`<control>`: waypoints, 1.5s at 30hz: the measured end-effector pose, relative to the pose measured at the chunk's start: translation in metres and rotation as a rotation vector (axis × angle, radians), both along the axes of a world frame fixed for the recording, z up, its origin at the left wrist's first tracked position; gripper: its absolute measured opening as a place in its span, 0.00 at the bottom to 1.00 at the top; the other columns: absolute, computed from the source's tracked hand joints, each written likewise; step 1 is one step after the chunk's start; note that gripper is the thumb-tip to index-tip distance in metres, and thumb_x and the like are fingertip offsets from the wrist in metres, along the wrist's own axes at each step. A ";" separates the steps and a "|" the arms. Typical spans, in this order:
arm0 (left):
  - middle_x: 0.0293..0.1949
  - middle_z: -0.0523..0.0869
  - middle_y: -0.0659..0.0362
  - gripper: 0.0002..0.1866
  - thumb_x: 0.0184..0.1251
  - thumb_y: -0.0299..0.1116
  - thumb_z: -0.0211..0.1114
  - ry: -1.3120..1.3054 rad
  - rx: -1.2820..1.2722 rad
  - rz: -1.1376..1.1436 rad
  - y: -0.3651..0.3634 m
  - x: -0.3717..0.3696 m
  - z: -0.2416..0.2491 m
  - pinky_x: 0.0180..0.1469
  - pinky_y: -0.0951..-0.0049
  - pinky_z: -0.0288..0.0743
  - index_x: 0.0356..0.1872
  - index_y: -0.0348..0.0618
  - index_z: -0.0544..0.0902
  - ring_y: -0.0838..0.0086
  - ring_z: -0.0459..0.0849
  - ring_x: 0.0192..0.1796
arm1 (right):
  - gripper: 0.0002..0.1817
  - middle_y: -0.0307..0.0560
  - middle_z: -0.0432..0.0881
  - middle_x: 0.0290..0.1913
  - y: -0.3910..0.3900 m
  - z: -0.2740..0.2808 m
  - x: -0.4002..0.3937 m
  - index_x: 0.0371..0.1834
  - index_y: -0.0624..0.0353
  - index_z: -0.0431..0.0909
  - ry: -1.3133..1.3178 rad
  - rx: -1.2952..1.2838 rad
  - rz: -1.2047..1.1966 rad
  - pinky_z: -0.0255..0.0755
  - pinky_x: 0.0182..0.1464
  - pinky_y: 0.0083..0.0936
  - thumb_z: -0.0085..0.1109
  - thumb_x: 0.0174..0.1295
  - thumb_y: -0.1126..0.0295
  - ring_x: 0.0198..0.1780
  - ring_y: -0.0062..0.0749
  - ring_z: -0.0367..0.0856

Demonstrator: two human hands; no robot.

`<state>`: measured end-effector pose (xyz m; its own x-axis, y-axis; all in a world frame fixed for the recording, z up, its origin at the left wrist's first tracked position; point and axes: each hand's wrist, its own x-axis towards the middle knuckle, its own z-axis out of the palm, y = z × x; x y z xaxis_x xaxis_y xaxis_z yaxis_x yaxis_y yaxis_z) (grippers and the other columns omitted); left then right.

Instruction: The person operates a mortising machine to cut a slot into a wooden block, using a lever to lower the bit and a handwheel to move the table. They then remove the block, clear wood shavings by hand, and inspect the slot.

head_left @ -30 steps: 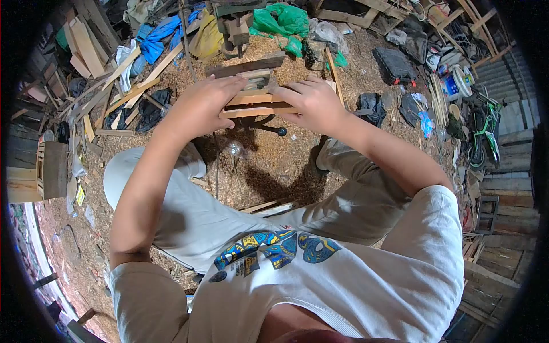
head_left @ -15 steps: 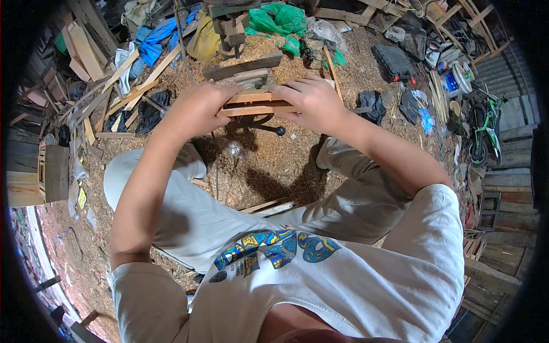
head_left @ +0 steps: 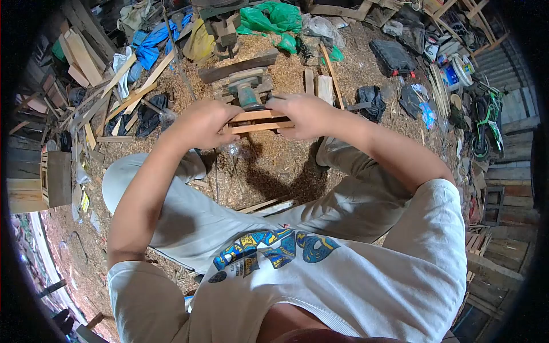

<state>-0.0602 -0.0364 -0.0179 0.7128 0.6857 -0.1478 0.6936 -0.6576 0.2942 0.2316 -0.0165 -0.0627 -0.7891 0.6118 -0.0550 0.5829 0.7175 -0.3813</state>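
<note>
Between my two hands is a small wooden frame [head_left: 260, 127], of which two parallel brown slats show. My left hand [head_left: 210, 122] is closed round its left end. The right end is gripped by my right hand [head_left: 303, 116], fingers wrapped over it. Just beyond the frame stands a green metal tool [head_left: 246, 96] with a dark round edge, close against the far slat; whether they touch is hard to tell. Behind the tool a dark wooden board [head_left: 239, 66] lies across.
Sawdust and shavings cover the ground [head_left: 274, 166]. Wood strips [head_left: 123, 106] and black plastic bags lie at the left. A black case [head_left: 392, 57], a black bag [head_left: 372, 104] and a green bicycle [head_left: 486, 127] are at the right. Green plastic [head_left: 271, 18] lies at the back.
Both hands have moved nearer to me with the wooden frame. The green tool beyond it, mostly hidden before, now shows, and the frame's slats look more spread apart.
</note>
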 end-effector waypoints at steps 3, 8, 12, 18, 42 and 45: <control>0.41 0.91 0.47 0.24 0.56 0.39 0.79 -0.089 0.096 0.013 -0.001 0.000 -0.003 0.48 0.47 0.84 0.54 0.45 0.88 0.46 0.90 0.45 | 0.35 0.59 0.89 0.47 0.005 0.007 0.005 0.67 0.54 0.72 0.049 -0.001 -0.027 0.82 0.51 0.55 0.76 0.56 0.60 0.51 0.60 0.89; 0.42 0.92 0.48 0.25 0.59 0.39 0.78 -0.177 0.147 0.019 0.003 0.003 -0.009 0.48 0.48 0.84 0.59 0.47 0.87 0.47 0.91 0.46 | 0.31 0.58 0.90 0.41 0.006 0.022 0.007 0.63 0.55 0.79 -0.095 -0.055 -0.106 0.82 0.49 0.55 0.76 0.56 0.61 0.46 0.60 0.90; 0.48 0.92 0.48 0.29 0.58 0.37 0.78 -0.195 0.141 0.043 0.005 0.006 -0.008 0.52 0.50 0.85 0.64 0.46 0.86 0.49 0.91 0.50 | 0.29 0.58 0.90 0.38 0.006 0.026 0.008 0.61 0.54 0.82 -0.106 -0.012 -0.150 0.83 0.48 0.54 0.76 0.56 0.60 0.44 0.59 0.91; 0.55 0.92 0.47 0.32 0.57 0.35 0.77 -0.131 0.093 0.059 0.004 0.009 -0.003 0.56 0.53 0.85 0.67 0.46 0.84 0.49 0.91 0.54 | 0.34 0.57 0.91 0.45 0.011 0.025 0.014 0.66 0.60 0.82 -0.059 -0.032 -0.130 0.84 0.50 0.49 0.76 0.55 0.61 0.46 0.57 0.91; 0.58 0.91 0.47 0.35 0.54 0.33 0.76 -0.153 0.166 -0.001 0.002 0.010 -0.006 0.62 0.52 0.85 0.69 0.48 0.83 0.49 0.89 0.60 | 0.69 0.61 0.73 0.81 0.047 0.009 0.069 0.90 0.63 0.54 -0.121 -0.704 -0.047 0.69 0.78 0.39 0.87 0.50 0.44 0.79 0.47 0.74; 0.58 0.91 0.47 0.36 0.54 0.33 0.76 -0.137 0.147 0.014 0.002 0.010 -0.006 0.61 0.52 0.85 0.70 0.49 0.83 0.48 0.90 0.59 | 0.68 0.60 0.71 0.81 0.053 0.000 0.073 0.90 0.63 0.54 -0.074 -0.739 -0.057 0.68 0.79 0.39 0.86 0.52 0.44 0.80 0.47 0.73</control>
<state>-0.0507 -0.0347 -0.0234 0.7093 0.7030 0.0520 0.6634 -0.6906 0.2880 0.3041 0.0360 -0.0632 -0.7356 0.4346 -0.5197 0.6542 0.2567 -0.7114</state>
